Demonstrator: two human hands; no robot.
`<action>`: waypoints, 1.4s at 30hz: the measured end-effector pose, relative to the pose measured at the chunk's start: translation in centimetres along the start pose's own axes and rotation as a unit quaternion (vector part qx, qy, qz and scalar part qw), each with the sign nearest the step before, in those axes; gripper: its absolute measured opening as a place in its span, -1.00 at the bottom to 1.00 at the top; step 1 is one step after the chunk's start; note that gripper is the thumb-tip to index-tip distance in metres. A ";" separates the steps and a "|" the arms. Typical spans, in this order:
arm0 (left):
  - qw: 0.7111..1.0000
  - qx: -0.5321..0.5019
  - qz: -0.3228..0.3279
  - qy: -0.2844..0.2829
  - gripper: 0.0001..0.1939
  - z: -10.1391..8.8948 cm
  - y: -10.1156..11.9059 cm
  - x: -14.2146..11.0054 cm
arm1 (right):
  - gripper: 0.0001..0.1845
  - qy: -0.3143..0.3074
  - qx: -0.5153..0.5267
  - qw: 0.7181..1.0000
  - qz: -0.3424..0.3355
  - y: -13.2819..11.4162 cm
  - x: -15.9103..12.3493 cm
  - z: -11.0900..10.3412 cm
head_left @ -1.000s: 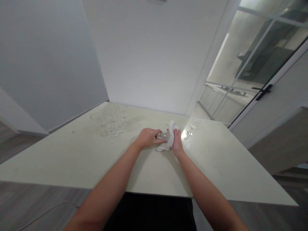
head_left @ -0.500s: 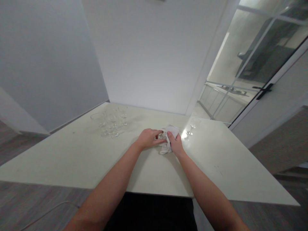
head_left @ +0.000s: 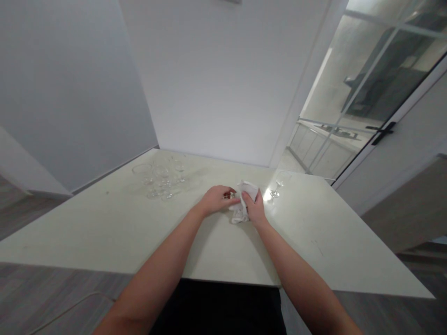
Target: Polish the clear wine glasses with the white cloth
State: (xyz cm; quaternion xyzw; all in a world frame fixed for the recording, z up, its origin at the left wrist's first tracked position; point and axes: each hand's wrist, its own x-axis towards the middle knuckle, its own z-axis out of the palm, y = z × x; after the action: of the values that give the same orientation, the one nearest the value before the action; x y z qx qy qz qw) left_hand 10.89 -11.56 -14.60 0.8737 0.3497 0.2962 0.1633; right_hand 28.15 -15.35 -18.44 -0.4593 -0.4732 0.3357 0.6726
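Observation:
Over the middle of the white table [head_left: 139, 232], my left hand [head_left: 215, 200] is closed around a small clear glass [head_left: 228, 196], mostly hidden by the fingers and the cloth. My right hand [head_left: 256, 210] grips a crumpled white cloth [head_left: 250, 188], thumb on top. The cloth's lower part [head_left: 240, 215] hangs beside the glass and appears to touch it. A clear stemmed glass [head_left: 274, 193] stands upright on the table just to the right of my right hand.
Several clear stemmed glasses [head_left: 161, 173] are grouped at the back left of the table. A white wall [head_left: 216, 102] borders the table's far edge. To the right is a glass-paned door with a black handle [head_left: 383, 133].
My left hand has turned slightly around the glass, and the cloth has shifted a little in my right hand. The standing glasses have stayed in place.

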 end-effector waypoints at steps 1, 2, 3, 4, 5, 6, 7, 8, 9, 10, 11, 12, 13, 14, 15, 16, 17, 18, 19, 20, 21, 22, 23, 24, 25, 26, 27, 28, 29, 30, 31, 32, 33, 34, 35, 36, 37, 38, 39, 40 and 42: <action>0.999 0.004 0.019 0.033 -0.53 -0.1 0.1 0.0 | -0.53 0.015 0.050 0.998 0.039 0.1 0.1 0.1; 0.997 0.005 0.039 0.059 -0.55 -0.1 0.2 0.0 | -0.54 0.024 0.098 0.992 0.077 0.1 0.2 0.1; 0.995 0.007 0.055 0.078 -0.59 -0.2 0.3 0.0 | -0.53 0.024 0.136 0.984 0.110 0.1 0.3 0.1; 0.994 0.010 0.063 0.088 -0.63 -0.2 0.4 -0.1 | -0.53 0.015 0.159 0.978 0.134 0.1 0.4 0.1; 0.994 0.014 0.064 0.092 -0.67 -0.2 0.5 -0.1 | -0.53 0.000 0.165 0.976 0.145 0.1 0.4 0.1; 0.994 0.018 0.058 0.094 -0.68 -0.2 0.5 -0.2 | -0.53 -0.013 0.155 0.977 0.144 0.1 0.3 0.0; 0.994 0.018 0.046 0.095 -0.68 -0.1 0.4 -0.2 | -0.53 -0.023 0.131 0.983 0.129 0.0 0.3 0.0; 0.995 0.010 0.029 0.096 -0.66 -0.1 0.3 -0.2 | -0.53 -0.029 0.093 0.990 0.102 0.0 0.1 -0.1; 0.995 -0.009 0.008 0.097 -0.63 -0.1 0.2 -0.1 | -0.52 -0.034 0.045 0.996 0.065 -0.1 0.0 -0.1; 0.995 -0.037 -0.018 0.095 -0.60 0.0 0.1 0.0 | -0.50 -0.041 -0.007 0.999 0.025 -0.1 -0.1 -0.1; 0.992 -0.071 -0.046 0.093 -0.58 -0.1 0.0 0.1 | -0.47 -0.051 -0.057 0.997 -0.015 -0.2 -0.3 -0.1; 0.988 -0.107 -0.072 0.088 -0.55 -0.1 0.0 0.3 | -0.45 -0.063 -0.098 0.992 -0.051 -0.3 -0.4 -0.2; 0.982 -0.140 -0.094 0.083 -0.54 -0.2 -0.1 0.4 | -0.43 -0.076 -0.128 0.985 -0.082 -0.3 -0.5 -0.2; 0.976 -0.168 -0.110 0.080 -0.53 -0.3 0.0 0.5 | -0.42 -0.088 -0.146 0.980 -0.105 -0.4 -0.5 -0.1; 0.972 -0.188 -0.119 0.079 -0.53 -0.4 0.0 0.6 | -0.41 -0.094 -0.156 0.976 -0.121 -0.4 -0.6 -0.1; 0.968 -0.203 -0.124 0.079 -0.53 -0.5 0.1 0.6 | -0.41 -0.097 -0.161 0.973 -0.130 -0.4 -0.6 -0.1; 0.966 -0.213 -0.126 0.079 -0.54 -0.5 0.1 0.7 | -0.41 -0.098 -0.166 0.972 -0.134 -0.4 -0.6 -0.1; 0.964 -0.221 -0.128 0.078 -0.56 -0.5 0.2 0.7 | -0.42 -0.096 -0.170 0.972 -0.134 -0.4 -0.5 -0.2; 0.962 -0.226 -0.131 0.077 -0.57 -0.5 0.2 0.7 | -0.42 -0.094 -0.173 0.972 -0.131 -0.4 -0.5 -0.2; 0.961 -0.228 -0.135 0.075 -0.58 -0.3 0.1 0.7 | -0.42 -0.092 -0.176 0.972 -0.127 -0.4 -0.5 -0.2; 0.961 -0.228 -0.138 0.072 -0.59 -0.2 0.0 0.7 | -0.43 -0.089 -0.178 0.972 -0.123 -0.4 -0.5 -0.2; 0.961 -0.227 -0.141 0.068 -0.59 0.0 -0.2 0.7 | -0.44 -0.085 -0.179 0.973 -0.118 -0.4 -0.5 -0.2; 0.962 -0.224 -0.143 0.063 -0.60 0.1 -0.3 0.7 | -0.44 -0.081 -0.179 0.974 -0.114 -0.4 -0.5 -0.2; 0.963 -0.221 -0.145 0.058 -0.61 0.3 -0.5 0.7 | -0.44 -0.076 -0.179 0.975 -0.110 -0.4 -0.5 -0.2; 0.964 -0.218 -0.146 0.053 -0.61 0.3 -0.6 0.7 | -0.44 -0.072 -0.176 0.976 -0.104 -0.4 -0.4 -0.2; 0.965 -0.214 -0.146 0.048 -0.61 0.4 -0.7 0.7 | -0.45 -0.069 -0.169 0.979 -0.093 -0.4 -0.4 -0.1; 0.966 -0.212 -0.144 0.046 -0.61 0.4 -0.7 0.7 | -0.45 -0.066 -0.153 0.983 -0.075 -0.3 -0.4 -0.1; 0.967 -0.209 -0.138 0.048 -0.61 0.3 -0.6 0.6 | -0.46 -0.062 -0.125 0.989 -0.045 -0.2 -0.3 -0.1; 0.970 -0.203 -0.125 0.055 -0.61 0.2 -0.3 0.5 | -0.48 -0.056 -0.087 0.995 -0.003 0.0 -0.2 0.0; 0.974 -0.192 -0.105 0.066 -0.62 0.0 -0.1 0.4 | -0.49 -0.048 -0.040 0.997 0.048 0.2 -0.1 0.0; 0.978 -0.175 -0.077 0.078 -0.63 -0.1 0.2 0.3 | -0.49 -0.040 0.009 0.994 0.101 0.5 0.0 0.1; 0.983 -0.153 -0.046 0.089 -0.64 -0.2 0.5 0.1 | -0.48 -0.034 0.053 0.987 0.148 0.7 0.2 0.1; 0.987 -0.129 -0.015 0.097 -0.65 -0.3 0.7 0.0 | -0.47 -0.030 0.087 0.979 0.183 1.0 0.3 0.0; 0.989 -0.106 0.009 0.100 -0.67 -0.4 0.9 -0.1 | -0.47 -0.029 0.107 0.973 0.203 1.1 0.3 0.0; 0.991 -0.089 0.024 0.100 -0.69 -0.4 1.0 -0.1 | -0.47 -0.029 0.114 0.971 0.209 1.2 0.4 0.0; 0.991 -0.077 0.030 0.100 -0.71 -0.3 0.9 -0.2 | -0.48 -0.028 0.113 0.972 0.204 1.2 0.4 -0.1; 0.992 -0.070 0.027 0.102 -0.71 -0.2 0.8 -0.2 | -0.49 -0.027 0.105 0.975 0.193 1.2 0.4 -0.1; 0.992 -0.066 0.019 0.105 -0.72 -0.1 0.7 -0.1 | -0.49 -0.024 0.094 0.980 0.176 1.1 0.4 -0.1; 0.992 -0.065 0.010 0.107 -0.72 0.0 0.5 -0.1 | -0.48 -0.023 0.081 0.984 0.156 0.9 0.3 -0.2; 0.992 -0.066 0.002 0.108 -0.72 0.1 0.4 0.0 | -0.47 -0.025 0.064 0.989 0.131 0.7 0.2 -0.2; 0.991 -0.071 -0.010 0.111 -0.72 0.2 0.1 0.1 | -0.41 -0.038 0.014 0.996 0.073 0.5 0.1 -0.2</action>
State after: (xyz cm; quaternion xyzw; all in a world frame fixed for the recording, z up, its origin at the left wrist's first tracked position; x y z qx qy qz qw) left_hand 11.17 -11.57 -14.68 0.8179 0.3529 0.4138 0.1879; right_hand 28.34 -15.13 -18.93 -0.4698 -0.4591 0.4081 0.6341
